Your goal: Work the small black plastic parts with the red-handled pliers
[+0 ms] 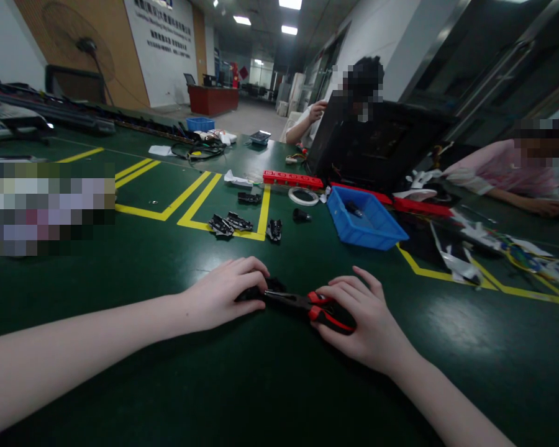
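Observation:
My left hand [230, 292] is closed on a small black part [276, 285], mostly covered by the fingers and lying low over the green table. In my right hand [361, 320] are long-nose pliers [323, 308] with red and black handles, my fingers wrapped round the grips. The pliers' jaws point left and reach the black part beside my left fingertips; whether they grip it I cannot tell. Beyond my hands lie several similar black parts [274, 230], some near the yellow tape. A small black cone-shaped piece [302, 215] rests to their right.
A blue tray [370, 233] stands at the right with a dark item inside. Behind it are a white tape roll [303, 196], a red power strip [292, 179] and a large black case [377, 146]. Two people sit across the table. Wires and scraps [466, 264] lie far right.

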The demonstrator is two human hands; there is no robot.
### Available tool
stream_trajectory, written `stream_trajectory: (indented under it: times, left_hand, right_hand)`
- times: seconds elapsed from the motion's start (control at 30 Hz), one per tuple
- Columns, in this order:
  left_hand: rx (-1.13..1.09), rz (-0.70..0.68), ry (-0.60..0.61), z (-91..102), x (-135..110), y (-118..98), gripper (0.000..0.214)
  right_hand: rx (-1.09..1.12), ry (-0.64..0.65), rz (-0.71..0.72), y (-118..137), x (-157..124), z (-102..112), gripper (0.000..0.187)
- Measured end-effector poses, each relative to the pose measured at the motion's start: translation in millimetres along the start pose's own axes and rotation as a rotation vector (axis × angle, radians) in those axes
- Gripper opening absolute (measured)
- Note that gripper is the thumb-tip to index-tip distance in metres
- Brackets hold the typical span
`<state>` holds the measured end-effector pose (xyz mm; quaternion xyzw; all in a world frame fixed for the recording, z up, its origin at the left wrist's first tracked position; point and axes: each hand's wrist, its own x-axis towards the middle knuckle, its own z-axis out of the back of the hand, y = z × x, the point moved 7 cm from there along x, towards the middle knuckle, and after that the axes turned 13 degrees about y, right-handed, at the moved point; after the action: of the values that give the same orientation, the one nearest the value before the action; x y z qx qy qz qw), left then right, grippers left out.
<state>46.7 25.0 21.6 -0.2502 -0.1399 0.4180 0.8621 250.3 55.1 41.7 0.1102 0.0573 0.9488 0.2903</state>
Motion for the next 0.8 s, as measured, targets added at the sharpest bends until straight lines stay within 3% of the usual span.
stream_trajectory:
  times: [0.4,0.8]
  left_hand:
    - [0.066,-0.024,0.024,1.2,2,-5,0.029]
    - [0.073,-0.019,0.026,0.1,3,0,0.029]
  right_hand:
    - [0.018,0.037,-0.026,-8,-2,-1,0.036]
    - [0.057,0.003,-0.020,-12,-5,-3,0.036]
